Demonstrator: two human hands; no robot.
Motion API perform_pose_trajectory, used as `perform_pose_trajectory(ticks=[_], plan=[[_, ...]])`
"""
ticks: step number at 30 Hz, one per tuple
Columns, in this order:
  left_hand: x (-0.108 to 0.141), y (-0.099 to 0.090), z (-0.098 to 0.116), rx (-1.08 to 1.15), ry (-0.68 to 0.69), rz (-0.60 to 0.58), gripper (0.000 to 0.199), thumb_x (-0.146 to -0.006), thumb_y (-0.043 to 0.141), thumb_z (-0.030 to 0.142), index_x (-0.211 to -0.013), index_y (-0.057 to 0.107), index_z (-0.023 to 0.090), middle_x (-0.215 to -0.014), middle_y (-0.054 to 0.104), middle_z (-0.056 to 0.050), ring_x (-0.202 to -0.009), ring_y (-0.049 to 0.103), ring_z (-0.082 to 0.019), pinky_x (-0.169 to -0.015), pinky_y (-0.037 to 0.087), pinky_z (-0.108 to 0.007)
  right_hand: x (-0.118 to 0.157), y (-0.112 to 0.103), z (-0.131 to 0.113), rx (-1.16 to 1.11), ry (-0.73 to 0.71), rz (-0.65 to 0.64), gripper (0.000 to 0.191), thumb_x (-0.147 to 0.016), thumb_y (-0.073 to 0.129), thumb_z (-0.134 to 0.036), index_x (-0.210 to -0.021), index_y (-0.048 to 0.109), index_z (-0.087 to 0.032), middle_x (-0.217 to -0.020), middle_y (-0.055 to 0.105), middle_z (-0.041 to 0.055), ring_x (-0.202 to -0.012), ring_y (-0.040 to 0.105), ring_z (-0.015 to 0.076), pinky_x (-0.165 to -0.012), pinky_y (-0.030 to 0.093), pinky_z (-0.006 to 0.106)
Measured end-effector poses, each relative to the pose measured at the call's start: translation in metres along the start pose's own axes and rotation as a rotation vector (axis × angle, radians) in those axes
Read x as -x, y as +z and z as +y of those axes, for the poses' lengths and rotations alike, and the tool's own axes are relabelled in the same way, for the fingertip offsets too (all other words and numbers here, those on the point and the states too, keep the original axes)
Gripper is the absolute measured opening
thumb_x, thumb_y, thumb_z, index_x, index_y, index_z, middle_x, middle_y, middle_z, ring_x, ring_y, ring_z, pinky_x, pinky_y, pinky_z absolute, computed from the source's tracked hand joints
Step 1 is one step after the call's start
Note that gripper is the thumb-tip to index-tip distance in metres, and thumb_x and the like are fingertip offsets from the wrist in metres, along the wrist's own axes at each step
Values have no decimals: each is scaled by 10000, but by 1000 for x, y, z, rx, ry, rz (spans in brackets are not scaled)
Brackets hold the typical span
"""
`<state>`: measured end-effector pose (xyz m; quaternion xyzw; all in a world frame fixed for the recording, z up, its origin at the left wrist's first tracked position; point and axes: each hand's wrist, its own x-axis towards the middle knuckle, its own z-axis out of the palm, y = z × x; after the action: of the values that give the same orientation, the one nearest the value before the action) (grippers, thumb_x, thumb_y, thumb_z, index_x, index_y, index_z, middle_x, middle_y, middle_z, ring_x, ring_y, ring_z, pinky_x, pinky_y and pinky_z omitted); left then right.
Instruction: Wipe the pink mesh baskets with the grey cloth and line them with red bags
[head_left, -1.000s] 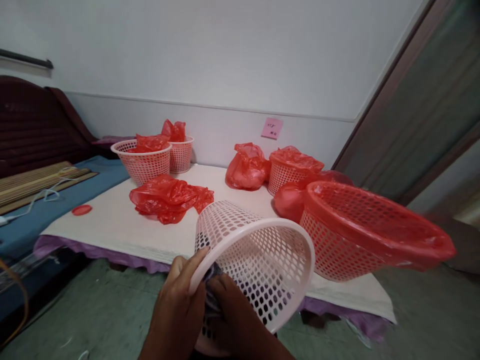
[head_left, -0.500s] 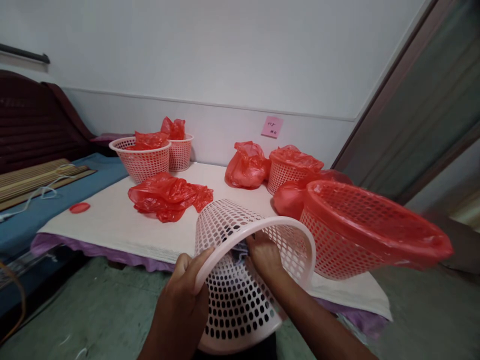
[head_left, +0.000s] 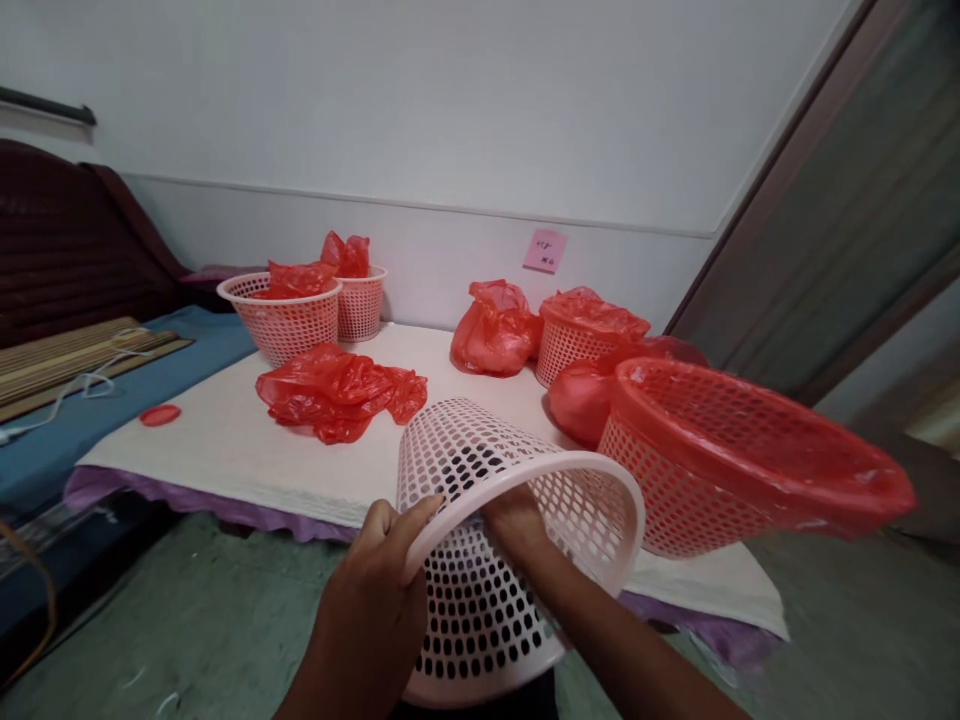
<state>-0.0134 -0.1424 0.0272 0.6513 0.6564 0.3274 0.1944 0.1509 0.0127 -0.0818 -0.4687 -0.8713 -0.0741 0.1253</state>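
Note:
A pale pink perforated plastic basket [head_left: 495, 590] lies tilted on its side, with its mouth toward me. The left part of its rim is gripped by my left hand [head_left: 386, 580], thumb on the outer wall. My right hand [head_left: 517, 520] reaches through the mouth, and its fingers are hidden behind the rim. Half a second ago a bluish-grey cloth showed at those fingers; now only a dark patch shows through the holes near them. Right of it stands a basket lined with a red plastic bag [head_left: 675, 470], the bag folded over its rim.
Crumpled red bags [head_left: 337, 390] and a red ring-like piece [head_left: 160, 414] lie on the white-covered table [head_left: 247, 470]. At the back left are two baskets [head_left: 292, 325] with red bags in them. Filled red bags [head_left: 495, 330] and another lined basket [head_left: 574, 345] stand back right. A pink note [head_left: 544, 251] is on the wall.
My right hand has gone deeper into the pink basket, and the bluish-grey cloth has passed out of sight. The basket has shifted slightly right, with my left hand still on its rim.

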Motion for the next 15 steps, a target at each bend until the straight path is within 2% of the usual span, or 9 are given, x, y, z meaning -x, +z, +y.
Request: perform_pose_trajectory(ticks=[3, 5, 8, 12, 15], plan=[[-2, -1, -2, 21, 10, 4, 551, -807, 342, 111, -1303, 487, 303, -928, 481, -32, -838, 552, -207, -777, 446, -389, -4, -14, 21, 35, 50, 3, 418, -846, 479, -135, -1256, 554, -163, -1248, 583, 163, -1148, 492, 317, -978, 362, 482], [-3, 0, -3, 32, 29, 23, 559, -804, 347, 110, -1309, 482, 308, -928, 481, -29, -836, 553, -204, -778, 447, -386, 2, -20, 23, 49, 78, -11, 398, -847, 463, -134, -1232, 566, -138, -1231, 580, 186, -1112, 505, 323, -943, 384, 483], [-4, 3, -4, 36, 56, 44, 556, -801, 342, 108, -1305, 493, 289, -936, 483, -35, -841, 563, -204, -788, 453, -386, 22, -20, 5, 33, 94, -62, 338, -814, 474, -111, -1109, 636, -141, -1126, 614, 180, -1031, 538, 305, -852, 437, 421], [-9, 2, -6, 20, 85, 77, 540, -794, 356, 114, -1289, 520, 253, -921, 497, -42, -845, 591, -208, -795, 466, -369, 58, -15, -33, -48, 71, -124, 314, -750, 536, -114, -1013, 662, -230, -1042, 621, 89, -911, 579, 225, -765, 450, 305], [-12, -2, -11, 10, 47, 109, 553, -785, 376, 119, -1303, 507, 260, -915, 515, -33, -860, 607, -210, -811, 470, -363, 79, -25, -41, -99, 4, -163, 264, -783, 552, -155, -994, 653, -277, -1005, 603, 39, -890, 574, 195, -730, 434, 265]])
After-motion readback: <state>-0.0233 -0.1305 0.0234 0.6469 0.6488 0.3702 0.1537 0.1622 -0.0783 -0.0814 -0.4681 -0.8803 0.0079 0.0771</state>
